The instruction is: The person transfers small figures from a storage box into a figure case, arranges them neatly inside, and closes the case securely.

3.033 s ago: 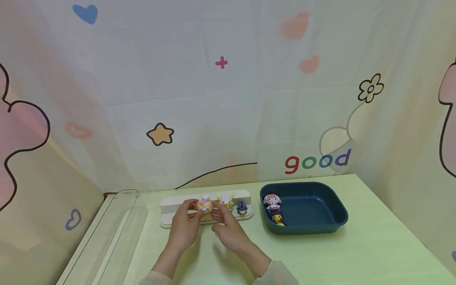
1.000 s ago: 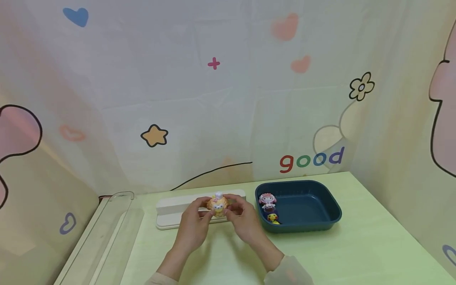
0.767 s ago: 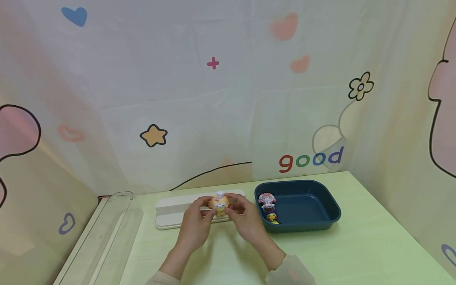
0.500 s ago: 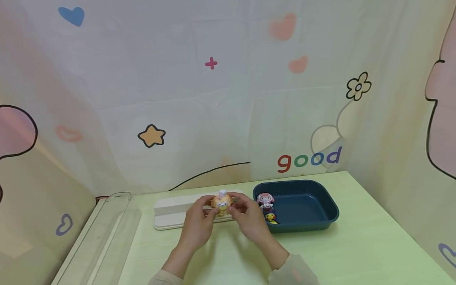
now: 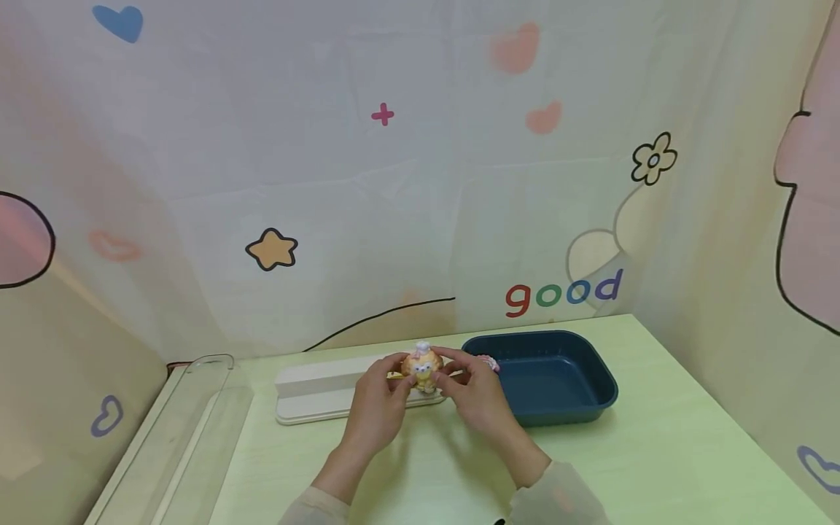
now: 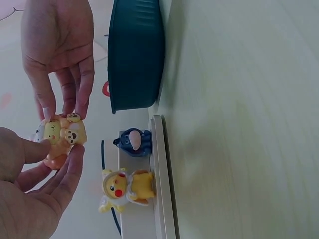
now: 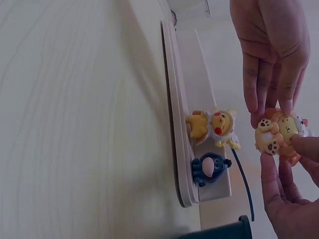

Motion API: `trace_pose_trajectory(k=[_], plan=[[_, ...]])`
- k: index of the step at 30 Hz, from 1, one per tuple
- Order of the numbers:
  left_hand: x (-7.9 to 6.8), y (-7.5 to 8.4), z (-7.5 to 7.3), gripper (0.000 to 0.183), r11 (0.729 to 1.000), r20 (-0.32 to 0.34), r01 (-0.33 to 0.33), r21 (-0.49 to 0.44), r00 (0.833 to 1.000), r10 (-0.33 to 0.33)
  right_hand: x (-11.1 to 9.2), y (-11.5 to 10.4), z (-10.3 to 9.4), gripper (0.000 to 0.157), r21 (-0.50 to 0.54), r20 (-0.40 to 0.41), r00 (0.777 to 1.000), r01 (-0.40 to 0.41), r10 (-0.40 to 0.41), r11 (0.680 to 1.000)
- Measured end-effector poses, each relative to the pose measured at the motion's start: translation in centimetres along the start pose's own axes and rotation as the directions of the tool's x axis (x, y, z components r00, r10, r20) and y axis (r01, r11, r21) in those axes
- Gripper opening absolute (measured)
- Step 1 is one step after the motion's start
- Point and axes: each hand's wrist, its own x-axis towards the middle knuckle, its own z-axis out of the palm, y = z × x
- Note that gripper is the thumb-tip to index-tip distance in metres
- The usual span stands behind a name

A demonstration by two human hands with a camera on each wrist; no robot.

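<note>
Both hands pinch a small orange-and-yellow animal figurine [image 5: 423, 370] with a white hat. My left hand [image 5: 379, 405] grips its left side, and my right hand [image 5: 482, 399] its right side, thumbs in front. It is held up in front of the right part of a white stepped stand [image 5: 315, 397]. On that stand, in the left wrist view, stand a dark blue donkey figurine [image 6: 133, 143] and a yellow red-cheeked figurine [image 6: 130, 186] in a white hood. The hands mostly hide these two in the head view.
A dark blue tray [image 5: 558, 417] stands right of the stand. Inside its left end a pink-and-white figurine [image 5: 488, 362] is partly hidden by the right hand. A clear plastic cover [image 5: 190, 437] lies along the table's left side. A patterned curtain [image 5: 367, 240] hangs behind.
Both hands have moved right along the stand with the orange figurine, raising it. The right hand's fingers have closed in on it and now overlap the tray's left end. The view has drifted right.
</note>
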Motion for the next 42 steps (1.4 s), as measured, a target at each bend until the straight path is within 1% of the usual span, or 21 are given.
trace_pose_trajectory(k=[3, 7, 10, 17, 24, 30, 35, 36, 38, 42], plan=[[0.1, 0.2, 0.1, 0.035, 1.0, 0.008, -0.002, 0.003, 1.0, 0.002, 0.1, -0.1, -0.3, 0.037, -0.006, -0.003, 1.0, 0.006, -0.006, 1.0], [0.5, 0.5, 0.6, 0.036, 1.0, 0.022, -0.01, 0.026, 1.0, 0.009, 0.1, -0.2, -1.0, 0.036, -0.023, -0.015, 1.0, -0.019, 0.019, 1.0], [0.9, 0.8, 1.1, 0.036, 0.999, 0.039, -0.02, 0.044, 0.999, 0.019, 0.2, -0.2, -1.7, 0.037, -0.021, -0.009, 0.999, -0.036, 0.035, 0.999], [1.4, 1.3, 1.9, 0.036, 0.998, 0.081, -0.031, 0.049, 0.996, 0.027, 0.9, 0.1, -3.4, 0.039, -0.021, 0.056, 0.998, -0.037, 0.038, 0.999], [1.9, 2.1, 2.8, 0.036, 0.997, 0.126, -0.046, 0.054, 0.991, 0.039, 1.1, 0.1, -5.5, 0.038, -0.078, 0.095, 0.994, -0.051, 0.058, 0.996], [2.5, 2.4, 3.8, 0.033, 0.995, 0.126, -0.075, 0.073, 0.99, 0.065, 1.2, 0.2, -6.7, 0.036, -0.12, 0.094, 0.994, -0.051, 0.063, 0.991], [3.0, 2.7, 4.7, 0.034, 0.994, 0.139, -0.066, 0.087, 0.989, 0.053, 1.2, 0.4, -7.6, 0.036, -0.155, 0.091, 0.993, -0.054, 0.069, 0.986], [3.1, 2.7, 4.9, 0.034, 0.994, 0.142, -0.062, 0.091, 0.989, 0.049, 1.2, 0.5, -7.8, 0.036, -0.157, 0.091, 0.993, -0.055, 0.07, 0.986], [3.2, 2.9, 5.2, 0.035, 0.992, 0.143, -0.076, 0.106, 0.988, 0.06, 1.2, 0.5, -8.1, 0.036, -0.156, 0.089, 0.993, -0.058, 0.073, 0.986], [3.4, 3.1, 5.7, 0.034, 0.986, 0.128, -0.099, 0.134, 0.988, 0.081, 1.4, 0.6, -8.7, 0.036, -0.138, 0.1, 0.992, -0.062, 0.076, 0.988]])
